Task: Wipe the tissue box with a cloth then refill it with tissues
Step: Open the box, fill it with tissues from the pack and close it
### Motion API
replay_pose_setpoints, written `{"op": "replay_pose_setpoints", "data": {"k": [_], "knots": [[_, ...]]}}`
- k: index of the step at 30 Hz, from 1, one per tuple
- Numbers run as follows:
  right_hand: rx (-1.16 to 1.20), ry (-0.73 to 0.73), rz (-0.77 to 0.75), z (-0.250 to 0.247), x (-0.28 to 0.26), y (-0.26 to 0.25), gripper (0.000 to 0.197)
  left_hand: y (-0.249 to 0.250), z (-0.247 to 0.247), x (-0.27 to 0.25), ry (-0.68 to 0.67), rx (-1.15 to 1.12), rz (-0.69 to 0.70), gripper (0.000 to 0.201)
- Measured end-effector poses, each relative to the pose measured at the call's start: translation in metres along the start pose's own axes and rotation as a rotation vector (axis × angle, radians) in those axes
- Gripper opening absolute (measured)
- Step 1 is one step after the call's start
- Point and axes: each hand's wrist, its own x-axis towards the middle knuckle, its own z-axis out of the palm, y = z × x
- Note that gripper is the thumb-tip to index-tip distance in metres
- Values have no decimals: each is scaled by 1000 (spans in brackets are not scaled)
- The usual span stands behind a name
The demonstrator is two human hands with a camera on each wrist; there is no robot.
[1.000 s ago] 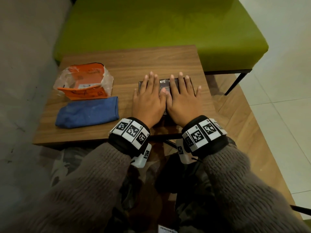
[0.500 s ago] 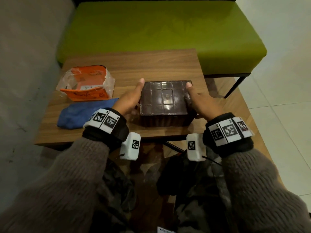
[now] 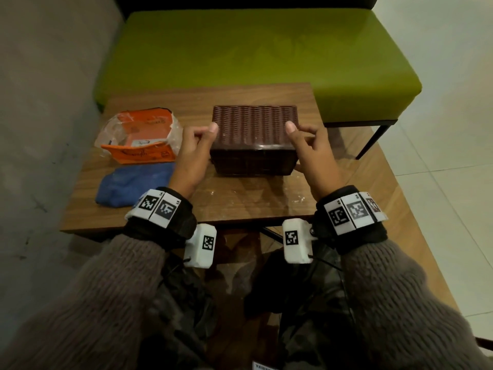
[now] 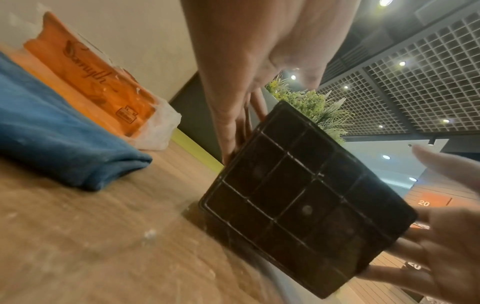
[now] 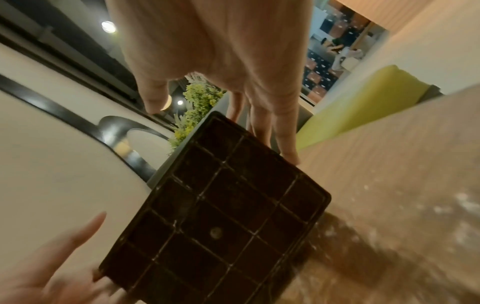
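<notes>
The dark brown tissue box (image 3: 254,129) stands on the wooden table (image 3: 240,206) with a ribbed side up. Its gridded face (image 4: 306,197) is turned toward me and also fills the right wrist view (image 5: 226,216). My left hand (image 3: 197,148) holds the box's left end, thumb on the top edge. My right hand (image 3: 312,148) holds the right end the same way. The folded blue cloth (image 3: 133,182) lies left of the box. Behind the cloth sits the orange tissue pack (image 3: 138,137) in clear plastic.
A green padded bench (image 3: 253,49) stands just behind the table. A grey wall runs along the left and a tiled floor lies to the right. White crumbs dot the table's near edge (image 3: 298,200). My knees are below the table's front edge.
My hands went from lying flat on the box to taking hold of its two ends. The box has been turned so the gridded face now points toward me and a ribbed side faces up.
</notes>
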Motion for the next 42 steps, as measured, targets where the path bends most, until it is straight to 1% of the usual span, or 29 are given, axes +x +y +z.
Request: {"op": "replay_pose_setpoints", "data": {"k": [2, 3, 5, 6, 9, 10, 11, 13, 15, 18, 19, 21, 22, 23, 24, 26, 27, 29, 31, 34, 36, 38, 39, 41, 42], "knots": [[25, 20, -10, -1, -2, 8, 57, -5, 1, -6, -14, -66, 90, 19], [27, 12, -32, -2, -3, 12, 62, -6, 1, -9, -38, -90, 138, 23], [21, -19, -88, -4, -6, 20, 71, -15, -5, -14, -89, -75, 214, 38], [8, -28, -119, -4, -8, 25, 75, -19, -10, -18, -114, -49, 230, 46], [-128, -3, -255, -7, -15, 45, 82, -31, -21, -30, -180, -30, 203, 82], [-169, -5, -280, -9, -18, 53, 84, -33, -23, -35, -191, -29, 191, 88], [-199, -13, -291, -10, -23, 59, 85, -35, -24, -40, -200, -11, 184, 90], [-259, -26, -308, -11, -31, 71, 85, -41, -27, -47, -212, 80, 181, 82], [-346, 4, -339, -10, -35, 78, 78, -46, -28, -50, -201, 180, 203, 69], [-418, 19, -348, -9, -37, 80, 68, -46, -25, -53, -148, 247, 229, 52], [-426, 1, -344, -9, -38, 79, 69, -43, -24, -53, -97, 296, 260, 44], [-443, -34, -365, -8, -39, 69, 77, -31, -21, -49, 33, 423, 365, 24], [-468, -37, -406, -7, -39, 61, 81, -23, -18, -44, 74, 478, 423, 17], [-512, -28, -459, -5, -38, 52, 83, -15, -15, -37, 81, 527, 473, 13], [-565, -21, -506, -1, -34, 45, 85, -6, -10, -29, 57, 577, 505, 12], [-704, -45, -525, 9, -22, 30, 94, 12, 4, -12, -67, 709, 510, 11], [-779, -80, -493, 14, -16, 25, 101, 20, 12, -6, -139, 807, 495, 12], [-887, -182, -377, 21, -6, 21, 113, 32, 26, 3, -247, 1040, 474, 16], [-936, -225, -317, 25, -2, 27, 116, 38, 35, 9, -304, 1222, 459, 20], [-958, -205, -333, 26, -2, 34, 115, 41, 43, 14, -351, 1372, 497, 17], [-969, -206, -327, 26, -2, 35, 116, 40, 49, 15, -374, 1405, 537, 14], [-970, -212, -324, 26, -1, 34, 117, 38, 52, 18, -398, 1388, 560, 10], [-968, -218, -321, 26, -2, 34, 117, 37, 50, 20, -421, 1353, 553, 5], [-961, -229, -314, 25, -2, 34, 117, 36, 42, 25, -473, 1231, 513, 7], [-957, -230, -312, 25, -2, 34, 117, 36, 37, 26, -486, 1153, 480, 5]]}}
